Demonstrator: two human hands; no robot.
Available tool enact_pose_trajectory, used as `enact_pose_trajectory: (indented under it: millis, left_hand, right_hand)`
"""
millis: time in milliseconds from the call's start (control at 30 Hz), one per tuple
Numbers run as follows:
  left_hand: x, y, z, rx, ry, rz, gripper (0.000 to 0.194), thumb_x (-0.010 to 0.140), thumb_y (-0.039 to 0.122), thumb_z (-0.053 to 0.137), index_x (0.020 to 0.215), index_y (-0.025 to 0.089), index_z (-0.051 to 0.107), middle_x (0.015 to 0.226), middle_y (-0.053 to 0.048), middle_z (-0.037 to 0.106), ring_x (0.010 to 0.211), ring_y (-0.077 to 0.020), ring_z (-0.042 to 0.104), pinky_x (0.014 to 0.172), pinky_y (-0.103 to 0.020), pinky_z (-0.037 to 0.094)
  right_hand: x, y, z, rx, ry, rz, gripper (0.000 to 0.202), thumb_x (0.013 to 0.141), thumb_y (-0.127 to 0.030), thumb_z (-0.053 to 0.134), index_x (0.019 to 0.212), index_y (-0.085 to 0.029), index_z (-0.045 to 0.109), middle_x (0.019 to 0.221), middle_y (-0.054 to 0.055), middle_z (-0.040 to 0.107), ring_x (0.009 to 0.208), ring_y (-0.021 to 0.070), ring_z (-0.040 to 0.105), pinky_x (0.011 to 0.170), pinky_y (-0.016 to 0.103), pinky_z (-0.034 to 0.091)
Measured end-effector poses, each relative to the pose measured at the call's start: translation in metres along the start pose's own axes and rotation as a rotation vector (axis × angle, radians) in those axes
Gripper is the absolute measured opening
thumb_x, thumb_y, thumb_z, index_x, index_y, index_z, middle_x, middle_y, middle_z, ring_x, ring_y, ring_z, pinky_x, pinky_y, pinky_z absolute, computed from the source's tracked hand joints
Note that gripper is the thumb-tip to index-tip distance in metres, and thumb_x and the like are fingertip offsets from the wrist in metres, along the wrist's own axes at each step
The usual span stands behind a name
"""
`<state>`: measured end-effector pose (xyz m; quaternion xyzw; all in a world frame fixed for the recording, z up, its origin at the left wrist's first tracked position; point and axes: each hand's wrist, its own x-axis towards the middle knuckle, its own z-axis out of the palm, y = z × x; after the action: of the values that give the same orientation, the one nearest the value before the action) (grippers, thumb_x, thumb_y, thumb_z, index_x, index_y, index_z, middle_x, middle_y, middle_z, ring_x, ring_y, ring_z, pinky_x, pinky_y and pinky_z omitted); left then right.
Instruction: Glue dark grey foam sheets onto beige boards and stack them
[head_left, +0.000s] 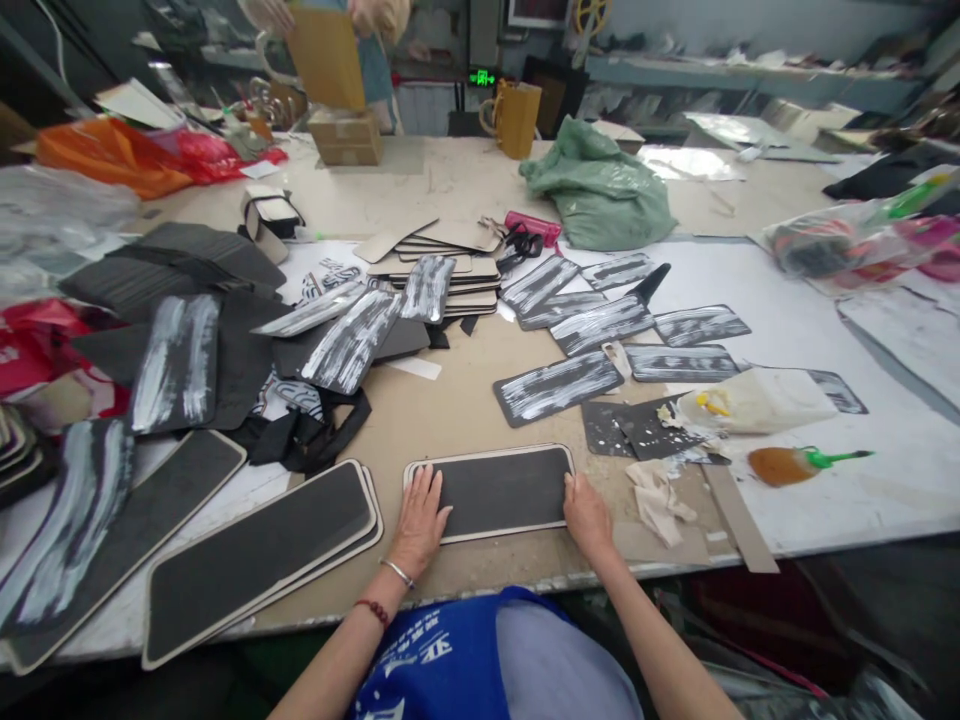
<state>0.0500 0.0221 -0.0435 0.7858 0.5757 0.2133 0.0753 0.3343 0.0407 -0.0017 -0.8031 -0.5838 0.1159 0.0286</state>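
Note:
A dark rectangular panel with a pale border (pixel 502 492) lies flat near the table's front edge. My left hand (pixel 421 515) rests on its left end, fingers spread over the surface. At the right end, my right hand (pixel 589 510) has its fingers closed round the edge. Left of them lie similar larger panels (pixel 259 560), stacked and slanted. Beyond are black pieces streaked with white (pixel 559 388), some at the right and others at the left (pixel 352 340).
A white container with glue-like residue (pixel 757 400), an orange-brown bottle with green nozzle (pixel 784 466) and a crumpled cloth (pixel 658 500) lie right. Pale boards (pixel 442 270) are stacked mid-table. A green bag (pixel 600 190) sits farther back. Across the table, a person holds a yellow-brown box (pixel 326 60).

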Motion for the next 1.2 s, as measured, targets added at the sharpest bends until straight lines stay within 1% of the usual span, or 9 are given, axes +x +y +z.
enact_pose_trajectory:
  millis: [200,400,533,633,733,800,900,1033,1200]
  left_hand:
    - [0.000,-0.008,-0.004,-0.047,-0.021,0.036,0.050,0.089,0.029,0.037,0.135,0.015,0.026,0.137,-0.019,0.036,0.130,-0.0276,0.028,0.100,-0.053,0.034]
    - [0.008,0.006,-0.026,-0.187,-0.037,-0.111,0.046,0.089,0.034,0.038,0.131,0.017,0.036,0.137,-0.017,0.037,0.128,-0.0251,0.032,0.102,-0.049,0.034]
    - [0.044,0.027,-0.059,-0.317,-0.058,-0.167,0.056,0.081,0.042,0.052,0.129,0.019,0.038,0.135,-0.015,0.041,0.128,-0.0258,0.032,0.105,-0.050,0.027]
    - [0.080,0.041,-0.090,-0.540,-0.200,-0.195,0.060,0.071,0.043,0.064,0.124,0.021,0.046,0.124,-0.010,0.053,0.119,-0.0247,0.044,0.103,-0.043,0.032]
    - [0.104,0.049,-0.114,-0.838,-0.405,-0.274,0.036,0.071,0.042,0.062,0.098,0.018,0.063,0.093,-0.005,0.066,0.088,-0.0205,0.060,0.080,-0.031,0.047]
    - [0.110,0.051,-0.123,-1.030,-0.443,-0.389,0.031,0.071,0.044,0.059,0.079,0.015,0.064,0.073,-0.002,0.065,0.069,-0.0165,0.060,0.064,-0.026,0.047]
    - [0.109,0.050,-0.129,-1.255,-0.325,-0.564,0.034,0.065,0.047,0.064,0.069,0.014,0.060,0.062,0.000,0.061,0.057,-0.0124,0.055,0.055,-0.023,0.043]
    - [0.101,0.048,-0.127,-1.405,-0.169,-0.706,0.039,0.061,0.049,0.068,0.072,0.013,0.059,0.065,-0.001,0.063,0.060,-0.0131,0.057,0.059,-0.024,0.046]
    - [0.087,0.046,-0.119,-1.434,-0.049,-0.776,0.042,0.062,0.052,0.066,0.079,0.014,0.059,0.071,-0.002,0.066,0.069,-0.0170,0.061,0.068,-0.030,0.049]
  right_hand:
    - [-0.004,0.005,0.001,0.081,0.061,-0.041,0.041,0.092,-0.037,0.017,0.075,-0.020,0.050,0.062,0.005,0.057,0.057,0.0180,0.055,0.052,0.028,0.032]
    - [-0.005,0.007,-0.012,0.191,0.102,-0.128,0.043,0.091,-0.043,0.015,0.069,-0.022,0.046,0.059,0.004,0.053,0.054,0.0177,0.052,0.052,0.029,0.034]
    - [-0.010,-0.005,-0.057,0.325,0.152,-0.320,0.041,0.088,-0.048,0.021,0.068,-0.024,0.048,0.059,0.004,0.052,0.055,0.0179,0.050,0.054,0.030,0.036]
    - [-0.005,-0.027,-0.105,0.423,0.092,-0.442,0.039,0.086,-0.051,0.026,0.070,-0.024,0.050,0.059,0.003,0.052,0.055,0.0170,0.050,0.055,0.029,0.038]
    - [0.010,-0.053,-0.146,0.527,0.008,-0.522,0.039,0.082,-0.055,0.032,0.066,-0.024,0.049,0.058,0.001,0.051,0.055,0.0156,0.048,0.057,0.028,0.038]
    - [0.022,-0.067,-0.160,0.650,-0.017,-0.484,0.039,0.079,-0.057,0.037,0.065,-0.023,0.050,0.060,0.001,0.052,0.057,0.0151,0.048,0.058,0.027,0.039]
    - [0.027,-0.085,-0.155,0.959,-0.117,-0.342,0.040,0.076,-0.058,0.044,0.078,-0.019,0.056,0.071,0.002,0.058,0.063,0.0148,0.052,0.059,0.026,0.043]
    - [0.004,-0.109,-0.113,1.133,-0.342,-0.274,0.044,0.074,-0.056,0.052,0.091,-0.017,0.059,0.083,0.005,0.065,0.075,0.0189,0.059,0.065,0.030,0.048]
    - [-0.021,-0.135,-0.080,1.200,-0.316,-0.126,0.041,0.074,-0.051,0.054,0.095,-0.016,0.060,0.094,0.009,0.067,0.086,0.0243,0.061,0.073,0.036,0.050]
